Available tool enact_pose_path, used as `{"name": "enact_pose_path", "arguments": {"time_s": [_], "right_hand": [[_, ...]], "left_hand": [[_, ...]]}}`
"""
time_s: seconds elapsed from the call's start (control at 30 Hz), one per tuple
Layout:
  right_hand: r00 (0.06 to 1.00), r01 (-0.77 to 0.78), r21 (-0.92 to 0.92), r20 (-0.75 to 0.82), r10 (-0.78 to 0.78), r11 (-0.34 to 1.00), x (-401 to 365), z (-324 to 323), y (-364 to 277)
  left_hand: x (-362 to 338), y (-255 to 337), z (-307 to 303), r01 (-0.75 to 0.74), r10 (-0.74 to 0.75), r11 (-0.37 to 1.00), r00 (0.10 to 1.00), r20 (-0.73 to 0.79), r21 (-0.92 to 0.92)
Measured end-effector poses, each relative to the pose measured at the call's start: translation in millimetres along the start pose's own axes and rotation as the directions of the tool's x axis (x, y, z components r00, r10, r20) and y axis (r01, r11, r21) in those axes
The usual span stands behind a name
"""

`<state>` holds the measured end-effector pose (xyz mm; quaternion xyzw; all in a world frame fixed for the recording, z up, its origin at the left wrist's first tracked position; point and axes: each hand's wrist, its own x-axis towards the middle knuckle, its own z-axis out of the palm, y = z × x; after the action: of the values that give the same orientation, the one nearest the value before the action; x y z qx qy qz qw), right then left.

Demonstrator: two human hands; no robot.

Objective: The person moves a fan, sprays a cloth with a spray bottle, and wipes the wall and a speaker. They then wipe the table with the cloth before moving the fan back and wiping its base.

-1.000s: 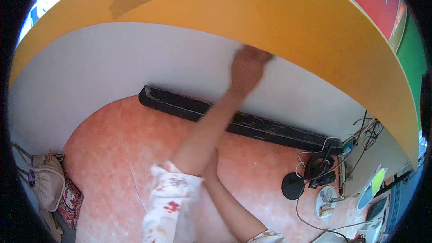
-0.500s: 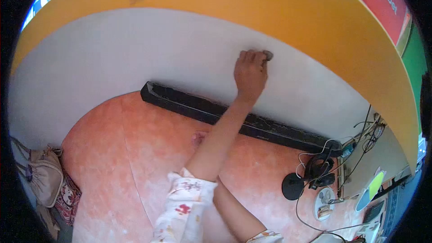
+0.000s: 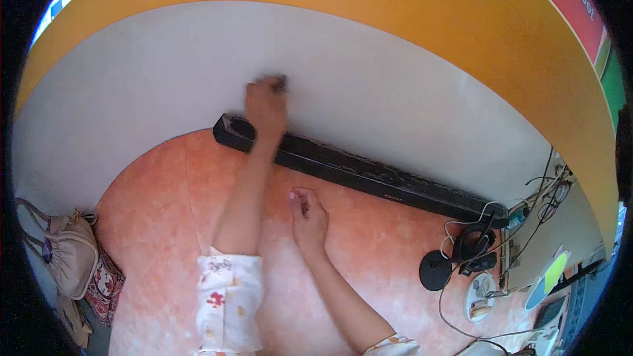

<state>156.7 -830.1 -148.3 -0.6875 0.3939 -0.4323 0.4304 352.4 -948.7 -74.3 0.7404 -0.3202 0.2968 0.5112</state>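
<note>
My left hand (image 3: pixel 267 104) is closed on a small dark grey wad (image 3: pixel 281 83) and holds it against the white curved wall (image 3: pixel 369 86), above the left end of a long black soundbar (image 3: pixel 343 165). Motion blurs the hand and hides what the wad is made of. Below the soundbar, over the orange-pink tabletop (image 3: pixel 158 224), is my right hand (image 3: pixel 310 221). Its fingers are loosely curled in, and nothing shows in them.
An orange band (image 3: pixel 395 0) runs above the wall. At right are a black round stand (image 3: pixel 435 270), headphones (image 3: pixel 473 244), a white dish (image 3: pixel 472 300) with small items, and tangled cables (image 3: pixel 547 201). A beige bag (image 3: pixel 69 250) sits at left.
My left hand has swept leftward along the wall with the dark wad, toward the soundbar's left end. My right hand, mostly hidden behind the left arm before, now shows fully.
</note>
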Motion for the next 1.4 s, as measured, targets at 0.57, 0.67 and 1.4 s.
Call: {"name": "enact_pose_path", "arguments": {"time_s": [0.57, 0.67, 1.4], "right_hand": [[0.998, -0.045, -0.028, 0.041, 0.047, 0.999, 0, -2, 2], [0.99, -0.116, -0.01, 0.076, 0.117, 0.993, 0, -7, -8], [0.989, -0.147, 0.185, 0.058, 0.139, 0.972, -7, -2, 11]], "left_hand": [[-23, 47, -9, 0.013, -0.007, 0.999, 0.99, 0.14, -0.044], [-15, 25, -8, -0.011, 0.01, 1.0, 0.992, 0.127, 0.011], [-69, 134, 12, -0.278, 0.345, 0.938, 0.785, 0.515, -0.206]]}}
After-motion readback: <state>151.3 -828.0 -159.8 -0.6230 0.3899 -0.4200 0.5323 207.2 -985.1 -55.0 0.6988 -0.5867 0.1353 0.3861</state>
